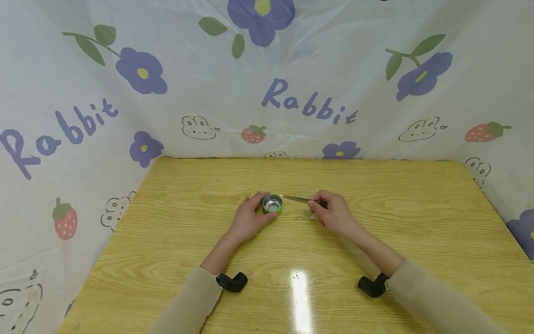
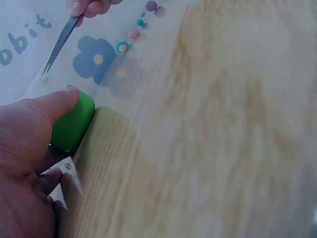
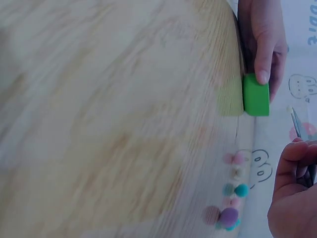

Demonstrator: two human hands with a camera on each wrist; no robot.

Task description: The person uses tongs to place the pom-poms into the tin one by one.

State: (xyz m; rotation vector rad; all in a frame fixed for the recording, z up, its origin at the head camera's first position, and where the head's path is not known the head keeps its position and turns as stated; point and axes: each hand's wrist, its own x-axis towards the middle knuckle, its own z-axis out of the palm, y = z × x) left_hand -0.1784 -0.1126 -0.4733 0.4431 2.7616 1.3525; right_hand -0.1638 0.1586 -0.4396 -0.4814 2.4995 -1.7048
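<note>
A small round green tin point(image 1: 272, 211) with a silvery inside stands on the table, its top uncovered. My left hand point(image 1: 247, 218) grips it from the left, thumb on the near side and fingers round the far side. Tweezers point(image 1: 297, 200) are pinched in my right hand point(image 1: 333, 214), pointing left. Their tips are just right of the tin's rim, with a tiny pale bead point(image 3: 290, 108) at the end. Between the hands lie several small coloured beads, among them a purple bead point(image 3: 229, 217) and a teal bead point(image 3: 241, 190).
The wood-grain table point(image 1: 175, 250) reaches back to a white curtain point(image 1: 233, 88) printed with flowers, strawberries and rabbits. Black wrist cameras point(image 1: 232, 282) sit at both cuffs. Light reflects off the table's near part.
</note>
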